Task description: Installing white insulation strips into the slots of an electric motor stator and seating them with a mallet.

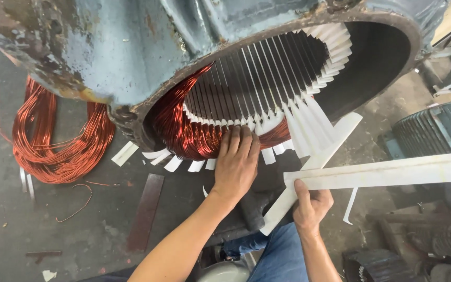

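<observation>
A large blue-grey motor stator housing (131, 47) lies on its side with its bore facing me. White insulation paper strips (309, 120) stick out of its slots all round. A bundle of copper winding (184, 130) hangs out of the lower left slots. My left hand (236, 162) presses flat on the copper winding and paper ends at the bottom of the bore, holding nothing. My right hand (311, 203) grips long white insulation paper strips (392, 172), one running right and one angled up toward the stator.
A loose copper wire coil (58, 141) lies on the concrete floor at left, beside dark flat bars (144, 211). A finned motor (434, 130) stands at right, with metal parts (434, 245) at lower right. My blue-trousered knee (280, 256) is below.
</observation>
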